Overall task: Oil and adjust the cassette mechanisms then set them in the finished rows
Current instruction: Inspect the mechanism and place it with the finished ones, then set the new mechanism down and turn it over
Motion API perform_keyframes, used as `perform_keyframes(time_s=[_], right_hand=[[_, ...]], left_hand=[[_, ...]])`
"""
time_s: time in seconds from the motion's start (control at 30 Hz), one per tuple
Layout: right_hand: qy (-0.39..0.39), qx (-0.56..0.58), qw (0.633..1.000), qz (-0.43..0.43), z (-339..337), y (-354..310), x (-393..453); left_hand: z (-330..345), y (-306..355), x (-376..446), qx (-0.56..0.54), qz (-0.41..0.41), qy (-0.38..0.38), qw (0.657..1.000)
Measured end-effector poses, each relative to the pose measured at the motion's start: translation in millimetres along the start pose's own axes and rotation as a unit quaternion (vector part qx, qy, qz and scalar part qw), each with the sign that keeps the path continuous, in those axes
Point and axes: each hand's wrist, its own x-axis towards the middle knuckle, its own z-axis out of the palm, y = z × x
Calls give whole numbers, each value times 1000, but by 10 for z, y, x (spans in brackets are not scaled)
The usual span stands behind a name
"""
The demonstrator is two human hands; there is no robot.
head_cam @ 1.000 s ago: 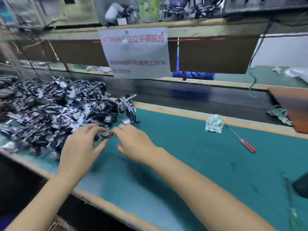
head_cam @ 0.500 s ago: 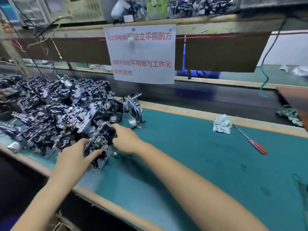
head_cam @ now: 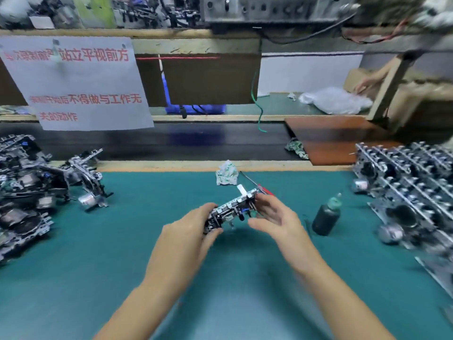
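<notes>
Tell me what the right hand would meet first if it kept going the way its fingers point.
The right hand points up and left at the cassette mechanism held by the left hand; it would meet that first. Its fingertips already seem to touch it, though blur leaves contact uncertain.

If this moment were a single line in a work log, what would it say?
stage: one cassette mechanism held above the mat | left hand: grips its left end | right hand: fingers at its right end | oil bottle: upright, untouched, right of the hands

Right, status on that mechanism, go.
Left hand grips cassette mechanism above the mat. Right hand at its far end, contact unclear. Oil bottle just right. Nothing blocking.
</notes>
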Motion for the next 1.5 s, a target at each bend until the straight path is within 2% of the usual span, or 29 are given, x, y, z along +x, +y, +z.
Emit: perform_keyframes(time_s=[0.1, 0.17, 0.3, 0.37, 0.43, 0.5, 0.57, 0.63, 0.77, 0.93, 1.3, 1.43, 1.5], right_hand=[[73, 61, 995, 29, -321, 83, -165], [104, 60, 992, 46, -469, 161, -244], [159, -54, 986, -2, -612, 337, -362], [184, -135, 973, -27, -613, 460, -406], [200, -180, 962, -48, -585, 553, -423], [203, -210, 954, -72, -564, 616, -424], [201, -231, 948, -89, -569, 651, -425], [200, -227, 949, -91, -584, 672, -431], [190, -229, 950, -94, -594, 679, -463], [158, -259, 945, -122, -565, 679, -476], [145, -255, 948, -126, -550, 682, -496], [127, -248, 952, -124, -522, 669, -500], [130, -242, 954, -123, -515, 662, -500]], left_hand=[[333, 249, 51, 6, 108, 9, 994], [518, 304, 11, 41, 159, 23, 986], [676, 198, -145, 56, 272, 7, 961], [657, 141, -133, 50, 290, -11, 956], [651, 89, -115, 20, 268, -44, 962], [635, 47, -123, -42, 206, -116, 971], [655, -3, -151, -104, 134, -193, 966], [707, -41, -172, -156, 89, -236, 955], [720, -54, -125, -226, 53, -233, 944], [693, -57, -99, -243, 50, -228, 942], [649, -84, -71, -247, 29, -297, 922], [677, -30, -69, -220, 43, -233, 946], [670, -61, -55, -222, 41, -232, 946]])
